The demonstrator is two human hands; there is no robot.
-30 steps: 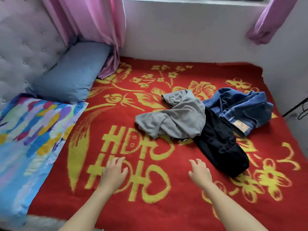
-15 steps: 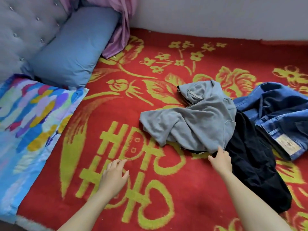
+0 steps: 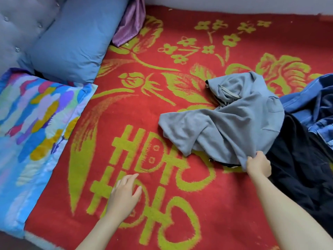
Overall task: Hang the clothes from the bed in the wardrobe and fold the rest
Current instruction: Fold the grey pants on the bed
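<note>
Right hand closed on near hem of grey sweatshirt, fabric pinched between thumb and fingers, hem lifted slightly off red blanket
Left hand empty, fingers loosely spread, palm down just over yellow lettering on blanket, well apart from clothes; contact with blanket unclear
Grey sweatshirt crumpled in a heap right of centre, one sleeve trailing left toward lettering, a striped dark edge peeking out beneath it near right hand
Black garment flat beside and partly under sweatshirt, touching right hand's far side, running down to right edge of view
Blue jeans bunched at far right, overlapping black garment's upper part, cut off by frame edge
Blue pillow propped against tufted grey headboard at upper left
Multicoloured pillow flat along left side, its corner just below blue pillow
Purple curtain end resting on blanket next to blue pillow
Both forearms bare, entering from bottom edge
</note>
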